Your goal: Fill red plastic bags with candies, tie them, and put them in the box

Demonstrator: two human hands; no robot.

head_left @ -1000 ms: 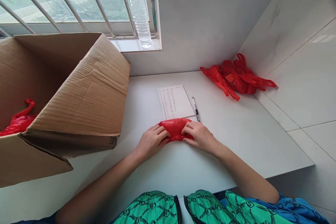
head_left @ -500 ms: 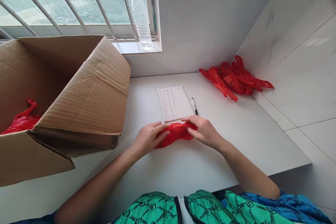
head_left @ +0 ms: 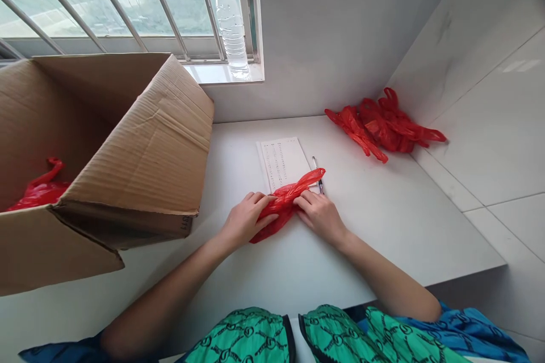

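A crumpled red plastic bag [head_left: 286, 202] lies on the white counter [head_left: 383, 221] in a long diagonal strip, its far end over a sheet of printed paper [head_left: 283, 163]. My left hand [head_left: 244, 220] presses on the strip's near left side with curled fingers. My right hand [head_left: 318, 213] pinches it from the right. A black pen [head_left: 317, 173] lies just beyond my right hand, partly hidden by the bag.
An open cardboard box [head_left: 128, 147] lies on its side at the left with a red bag [head_left: 40, 187] inside. A heap of red bags [head_left: 383, 127] sits in the far right corner. A water bottle [head_left: 231, 22] stands on the window sill.
The bag has been stretched from a flat bundle into a long diagonal strip reaching over the paper. My right hand drew back toward me; my left hand stayed at the bag's left side.
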